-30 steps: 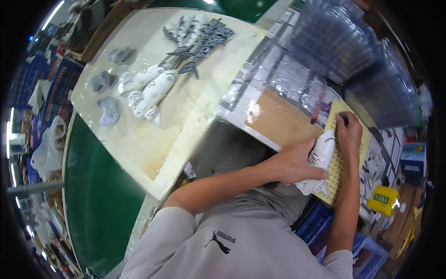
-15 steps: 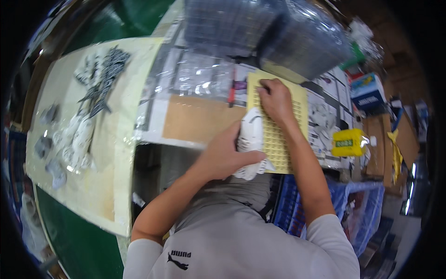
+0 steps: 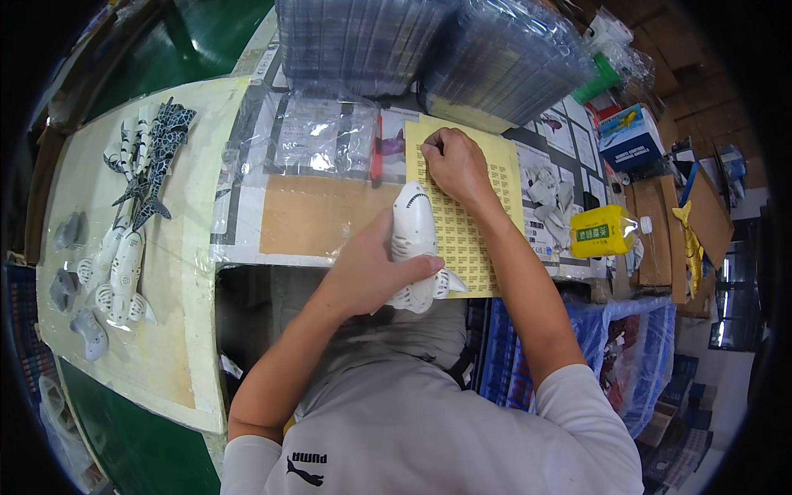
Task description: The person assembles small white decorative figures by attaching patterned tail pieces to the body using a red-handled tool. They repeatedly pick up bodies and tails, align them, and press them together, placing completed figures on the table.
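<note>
My left hand (image 3: 367,268) is wrapped round a white toy shark (image 3: 415,223), its head pointing away from me and its dark mouth line showing. One slotted fin sticks out past my thumb. To the right of the shark, a yellow sheet of small printed labels (image 3: 470,239) lies on the table. My right hand (image 3: 458,169) rests over the far part of this sheet, thumb and fingers pinched together near its left edge. Whatever is between those fingertips is too small to make out.
On the left board (image 3: 177,330) lie white shark bodies (image 3: 124,264), dark patterned toy parts (image 3: 169,148) and several grey pieces (image 3: 89,332). Stacked clear plastic trays (image 3: 503,62) stand at the back. A yellow bottle (image 3: 602,231) and an open carton (image 3: 656,239) are at right.
The whole view has shifted slightly left. The shark has turned a little in my left hand, showing its mouth more plainly. My right fingers have drawn closer together over the label sheet.
</note>
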Available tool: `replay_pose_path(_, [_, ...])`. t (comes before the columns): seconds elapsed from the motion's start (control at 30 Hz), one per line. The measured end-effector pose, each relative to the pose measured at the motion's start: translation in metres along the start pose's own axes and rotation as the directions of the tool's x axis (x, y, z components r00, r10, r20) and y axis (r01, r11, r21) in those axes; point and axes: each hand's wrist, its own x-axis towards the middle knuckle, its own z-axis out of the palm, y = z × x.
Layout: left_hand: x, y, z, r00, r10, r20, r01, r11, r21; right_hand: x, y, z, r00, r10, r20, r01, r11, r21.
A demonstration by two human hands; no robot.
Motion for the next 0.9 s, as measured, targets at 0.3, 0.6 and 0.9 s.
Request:
replay_pose_path(0.3, [0.002,0.000,-0.001,1.000,0.003,0.016,-0.003,0.999,0.035,-0.013,0.001,-0.002,0.996,-0.066,-0.053,0.069,0.997,0.042])
replay_pose_path(0.6, [0.002,0.001,-0.003,1.000,-0.018,0.012,0.018,0.999,0.047,0.001,-0.007,-0.002,0.990,0.139,0.022,-0.140,0.989,0.044])
replay_pose_path(0.9, [0.000,0.008,0.001,0.999,-0.046,0.000,0.046,0.999,-0.004,0.012,-0.010,-0.044,0.899,0.232,0.372,-0.384,0.826,0.413])
